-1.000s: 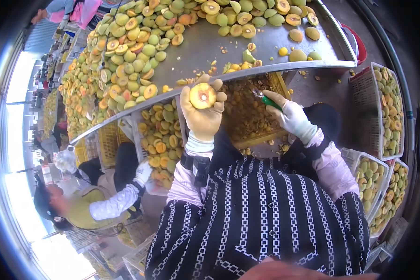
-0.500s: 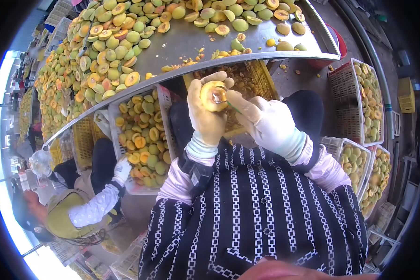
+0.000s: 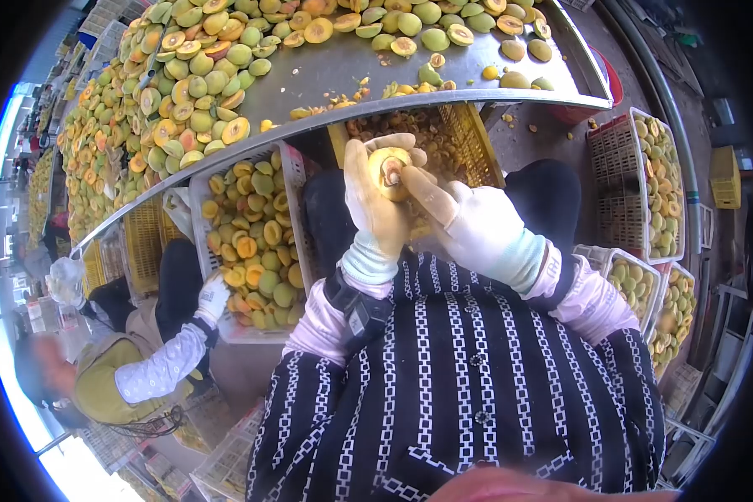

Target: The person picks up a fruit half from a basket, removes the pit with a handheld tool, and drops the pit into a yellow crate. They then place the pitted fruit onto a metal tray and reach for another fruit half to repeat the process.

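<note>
My left hand [image 3: 368, 197], in a stained white glove, is wrapped round a halved yellow peach [image 3: 380, 159], its cut face turned up. The brown centre of the peach shows beside my fingertip. My gloved right hand [image 3: 485, 222] is closed, its index finger stretched onto the middle of the cut face. It grips a small pitting tool whose curved metal tip sits in the peach; the fingers hide most of the handle. Beneath both hands stands a yellow crate [image 3: 468, 138] with brown pits and scraps in it.
A metal table [image 3: 326, 71] heaped with halved peaches lies ahead, its raised rim close to my hands. A white crate of peach halves [image 3: 255, 243] stands at left, near a co-worker's gloved hand [image 3: 213, 297]. More filled crates [image 3: 623, 180] are at right, beside a red bucket [image 3: 607, 79].
My right index finger has moved further over the centre of the peach, and the tool's metal tip shows less. The co-worker's hand stays by the white crate.
</note>
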Tool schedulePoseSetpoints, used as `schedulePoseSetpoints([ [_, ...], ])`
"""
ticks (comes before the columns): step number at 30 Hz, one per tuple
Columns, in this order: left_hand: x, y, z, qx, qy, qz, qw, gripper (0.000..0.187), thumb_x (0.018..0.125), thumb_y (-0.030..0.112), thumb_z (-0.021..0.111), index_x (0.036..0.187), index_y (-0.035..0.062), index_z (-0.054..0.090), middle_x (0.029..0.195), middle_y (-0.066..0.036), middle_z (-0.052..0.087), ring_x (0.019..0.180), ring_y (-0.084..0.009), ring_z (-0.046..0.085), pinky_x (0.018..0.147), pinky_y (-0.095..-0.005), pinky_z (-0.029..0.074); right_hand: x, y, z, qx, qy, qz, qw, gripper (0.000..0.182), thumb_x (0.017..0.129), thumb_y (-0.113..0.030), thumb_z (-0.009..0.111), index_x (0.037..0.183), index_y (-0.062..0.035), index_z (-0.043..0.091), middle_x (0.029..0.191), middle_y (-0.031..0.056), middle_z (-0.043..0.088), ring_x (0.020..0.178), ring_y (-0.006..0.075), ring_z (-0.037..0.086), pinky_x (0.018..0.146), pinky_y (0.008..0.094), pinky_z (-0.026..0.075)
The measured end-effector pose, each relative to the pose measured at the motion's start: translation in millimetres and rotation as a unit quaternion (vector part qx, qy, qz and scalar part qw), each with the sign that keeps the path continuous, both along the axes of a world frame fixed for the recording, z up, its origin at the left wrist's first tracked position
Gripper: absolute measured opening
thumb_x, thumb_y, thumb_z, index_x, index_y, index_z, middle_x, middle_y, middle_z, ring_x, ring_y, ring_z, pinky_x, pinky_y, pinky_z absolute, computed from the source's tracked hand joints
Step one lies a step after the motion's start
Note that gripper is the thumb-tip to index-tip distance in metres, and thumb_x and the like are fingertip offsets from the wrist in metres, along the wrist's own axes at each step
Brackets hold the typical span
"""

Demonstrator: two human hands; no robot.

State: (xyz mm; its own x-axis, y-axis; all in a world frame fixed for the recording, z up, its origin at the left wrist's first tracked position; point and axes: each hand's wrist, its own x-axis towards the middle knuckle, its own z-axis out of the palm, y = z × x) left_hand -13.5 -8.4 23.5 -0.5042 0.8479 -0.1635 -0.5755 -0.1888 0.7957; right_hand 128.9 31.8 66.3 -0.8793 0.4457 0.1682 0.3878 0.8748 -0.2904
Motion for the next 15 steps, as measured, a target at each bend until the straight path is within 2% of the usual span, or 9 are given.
schedulePoseSetpoints([
  [2,-6.7,1.1,4.8,-0.001,-0.005,-0.049,0.999,0.05,0.1,0.038,0.028,0.097,-0.0036,0.055,0.092,-0.014,0.063,0.072,-0.019,0.063,0.066,-0.0291,0.054,0.7,-3.2,1.7,-0.061,0.024,-0.001,0.998,0.074,0.074,-0.03,0.073,0.135,-0.0063,0.04,0.075,0.0118,0.059,0.057,0.0289,0.061,0.052,0.0378,0.049],
  [3,-9.5,3.0,4.5,-0.003,0.027,-0.054,0.998,0.053,0.1,0.039,0.029,0.091,-0.0044,0.058,0.085,-0.014,0.064,0.071,-0.0188,0.062,0.067,-0.0274,0.053,0.1,-6.1,-4.2,-0.059,0.022,-0.003,0.998,0.074,0.074,-0.03,0.073,0.135,-0.0063,0.04,0.075,0.0118,0.059,0.057,0.0289,0.061,0.052,0.0378,0.049],
  [4,-15.8,3.8,3.8,-0.007,0.023,-0.053,0.998,0.053,0.1,0.039,0.029,0.091,-0.0044,0.058,0.085,-0.014,0.064,0.071,-0.0188,0.062,0.067,-0.0274,0.053,0.7,-7.3,-4.6,-0.062,0.019,-0.006,0.998,0.07,0.077,-0.024,0.068,0.138,-0.0095,0.036,0.075,0.0121,0.058,0.058,0.0291,0.061,0.052,0.0391,0.049],
  [6,-31.7,5.4,-0.3,-0.053,-0.019,-0.217,0.975,0.054,0.1,0.04,0.03,0.092,-0.0057,0.058,0.086,-0.016,0.064,0.072,-0.0198,0.063,0.069,-0.0277,0.052,1.6,-7.5,-12.9,-0.066,0.013,-0.008,0.998,0.068,0.081,-0.018,0.063,0.141,-0.0127,0.032,0.075,0.0124,0.057,0.059,0.0292,0.061,0.051,0.0404,0.048],
  [8,-31.3,7.3,-2.3,-0.07,0.001,-0.216,0.974,0.054,0.1,0.041,0.03,0.096,-0.0057,0.057,0.088,-0.017,0.065,0.073,-0.0206,0.063,0.07,-0.0288,0.053,-4.0,-2.8,-21.3,-0.162,0.064,-0.015,0.985,0.064,0.082,-0.017,0.062,0.14,-0.014,0.034,0.078,0.0144,0.06,0.064,0.0328,0.062,0.055,0.042,0.049],
  [9,-29.4,7.9,-1.3,-0.066,0.007,-0.173,0.983,0.053,0.1,0.04,0.029,0.1,-0.0054,0.057,0.089,-0.017,0.065,0.075,-0.0205,0.063,0.072,-0.0294,0.052,-3.3,1.1,-18.9,-0.218,0.055,-0.028,0.974,0.058,0.082,-0.007,0.059,0.136,-0.0096,0.039,0.087,0.0189,0.065,0.072,0.0368,0.064,0.061,0.0411,0.052],
  [13,-14.4,5.5,-13.4,0.03,0.146,-0.022,0.989,0.048,0.101,0.038,0.032,0.111,-0.0031,0.054,0.096,-0.017,0.065,0.087,-0.0205,0.062,0.082,-0.0303,0.05,-10.4,5.3,-26.4,-0.193,0.152,-0.043,0.968,0.049,0.084,-0.013,0.062,0.13,-0.0078,0.044,0.083,0.0185,0.065,0.073,0.0364,0.065,0.063,0.0399,0.052],
  [14,-10.3,3.3,-15.5,0.042,0.217,0.024,0.975,0.049,0.101,0.04,0.032,0.113,-0.0026,0.053,0.101,-0.019,0.064,0.092,-0.0215,0.062,0.084,-0.0312,0.05,-10.6,3.6,-26.7,-0.196,0.149,-0.042,0.968,0.049,0.084,-0.013,0.062,0.13,-0.0078,0.044,0.083,0.0185,0.065,0.073,0.0364,0.065,0.063,0.0399,0.052],
  [15,-8.3,3.4,-19.5,0.041,0.204,0.035,0.977,0.046,0.101,0.037,0.034,0.111,-0.003,0.054,0.098,-0.019,0.065,0.089,-0.0212,0.063,0.082,-0.0307,0.051,-10.7,2.2,-26.6,-0.173,0.102,-0.059,0.978,0.041,0.085,-0.016,0.061,0.121,-0.0054,0.045,0.078,0.0181,0.064,0.069,0.0359,0.064,0.06,0.0416,0.051],
])
